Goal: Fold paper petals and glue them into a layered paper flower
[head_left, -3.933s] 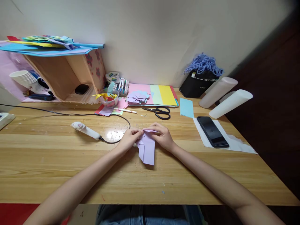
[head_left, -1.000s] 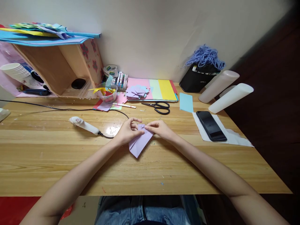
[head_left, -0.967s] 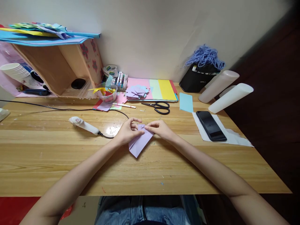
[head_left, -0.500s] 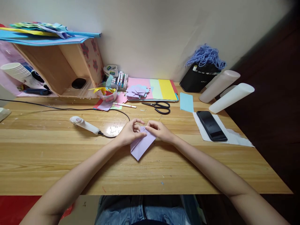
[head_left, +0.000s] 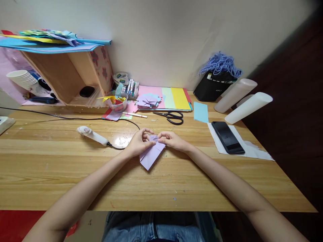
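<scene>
A folded piece of lilac paper (head_left: pixel 150 158) is held between my two hands, low over the wooden table (head_left: pixel 202 188). Its lower end comes to a blunt point toward me, and creases run along its left side and near its top. My left hand (head_left: pixel 140 143) pinches the upper left part, thumb on top and fingers curled behind. With thumb and fingertips, my right hand (head_left: pixel 173 140) grips the upper right edge. The fingertips of both hands are close together, and they hide part of the paper's top.
Black-handled scissors (head_left: pixel 171 116) lie beyond my hands. To the left is a white corded tool, perhaps a glue gun (head_left: pixel 92 135), its cord (head_left: pixel 75 118) crossing the table. A phone (head_left: pixel 227 137) rests at right. Behind stand coloured sheets (head_left: pixel 180 99), lilac cut-outs (head_left: pixel 148 100) and a plastic tub (head_left: pixel 120 105).
My right hand's fingertips have shifted slightly along the paper's upper right edge, which looks more folded in, so the paper appears narrower there. The whole view has tilted a little.
</scene>
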A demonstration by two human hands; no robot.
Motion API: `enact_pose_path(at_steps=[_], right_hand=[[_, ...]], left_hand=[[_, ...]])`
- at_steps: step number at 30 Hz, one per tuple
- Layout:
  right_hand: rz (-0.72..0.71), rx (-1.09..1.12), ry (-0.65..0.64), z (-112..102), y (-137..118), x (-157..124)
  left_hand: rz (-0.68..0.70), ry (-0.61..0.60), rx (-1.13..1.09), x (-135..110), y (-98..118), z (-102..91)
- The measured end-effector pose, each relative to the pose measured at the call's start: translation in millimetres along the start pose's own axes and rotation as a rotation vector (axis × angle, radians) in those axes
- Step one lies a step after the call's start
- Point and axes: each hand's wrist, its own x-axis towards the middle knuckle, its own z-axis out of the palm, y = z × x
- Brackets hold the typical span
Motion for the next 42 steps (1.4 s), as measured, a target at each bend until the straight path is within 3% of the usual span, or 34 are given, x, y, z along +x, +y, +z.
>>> enact_pose_path(at_steps=[6, 11, 16, 23, 26, 28, 33, 35, 37, 40, 42], right_hand=[[0.073, 0.105, -0.189, -10.6, -4.9, -2.3], [0.109, 0.054, -0.033, -8.7, -1.6, -1.7], [0.013, 0.014, 0.188, -3.0, 3.4, 2.2], [-0.008, 0.042, 0.062, 15.1, 0.0, 0.5], [0.015, 0.05, 0.131, 15.7, -0.3, 0.0], [0.009, 0.048, 0.219, 10.5, -1.6, 0.9], [-0.005, 0.12, 0.425, -7.3, -7.0, 3.9], [-0.013, 0.247, 0.451, -9.7, -6.9, 4.1], [-0.026, 0.347, 0.399, -7.3, -4.8, 3.7], [-0.069, 0.29, 0.307, 2.9, -0.5, 3.1], [-0.121, 0.21, 0.347, 10.4, 1.9, 2.9]], left_hand=[[0.021, 0.024, 0.062, -1.6, 3.5, -3.5], [0.019, 0.086, 0.102, -1.6, 5.5, -5.8], [-0.029, 0.178, 0.023, 1.6, 2.4, -7.8], [0.023, 0.388, -0.187, 5.9, -9.4, -4.5], [0.026, 0.441, -0.181, 6.2, -6.0, -6.4], [-0.019, 0.413, -0.174, 5.7, -0.7, -9.9], [-0.173, 0.102, -0.096, 4.3, 6.4, -15.6], [-0.211, 0.112, -0.13, 4.1, 3.8, -14.1], [-0.216, 0.184, -0.214, 4.1, -0.3, -11.2], [-0.187, 0.237, -0.29, 3.8, -5.2, -7.1], [-0.179, 0.193, -0.323, 3.3, -6.8, -5.3]])
